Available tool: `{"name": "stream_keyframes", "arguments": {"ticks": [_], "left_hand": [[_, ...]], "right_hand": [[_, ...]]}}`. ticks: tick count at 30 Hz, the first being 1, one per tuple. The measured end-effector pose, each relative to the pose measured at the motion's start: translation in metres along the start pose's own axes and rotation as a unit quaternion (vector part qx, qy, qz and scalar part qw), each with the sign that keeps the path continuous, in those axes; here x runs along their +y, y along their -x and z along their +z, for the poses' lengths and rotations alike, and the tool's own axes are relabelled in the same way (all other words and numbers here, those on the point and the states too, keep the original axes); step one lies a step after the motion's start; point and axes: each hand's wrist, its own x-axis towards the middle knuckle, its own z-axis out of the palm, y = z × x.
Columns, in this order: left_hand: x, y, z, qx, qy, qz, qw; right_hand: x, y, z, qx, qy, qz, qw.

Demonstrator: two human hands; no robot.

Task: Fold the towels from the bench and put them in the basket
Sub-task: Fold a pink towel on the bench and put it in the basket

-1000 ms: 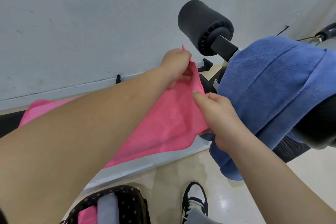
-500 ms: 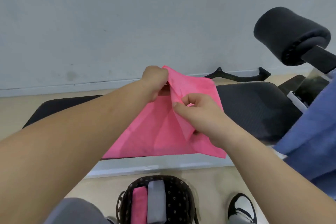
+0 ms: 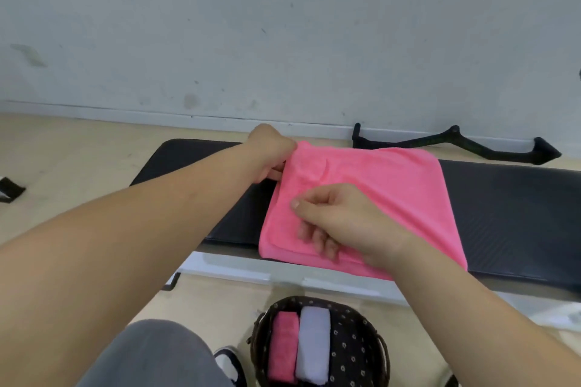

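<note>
- Head view: your left hand grasps the far left corner of the pink towel, fingers curled round the cloth.
- Your right hand lies on the near left part of that towel with its fingers bent and their tips on the cloth. Whether it pinches a layer cannot be told.
- The pink towel lies folded on the black bench, its near edge hanging just over the pad's front.
- The basket stands on the floor below the bench, at your feet. It holds a rolled pink cloth and a white cloth, side by side and touching.
- A black handle bar lies on the floor by the wall.
</note>
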Motion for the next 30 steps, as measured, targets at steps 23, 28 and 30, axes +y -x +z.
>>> {"name": "stream_keyframes", "arguments": {"ticks": [23,28,30], "left_hand": [[-0.058,0.062,0.015,0.051,-0.175,0.119,0.976],[-0.054,0.067,0.006,0.038,-0.111,0.11,0.987],[-0.057,0.07,0.003,0.039,-0.123,0.118,0.985]], "right_hand": [[0.04,0.08,-0.073,0.078,0.477,0.027,0.875],[0.037,0.074,-0.078,0.161,0.432,-0.027,0.887],[0.039,0.065,-0.076,0.195,0.463,-0.045,0.863]]}}
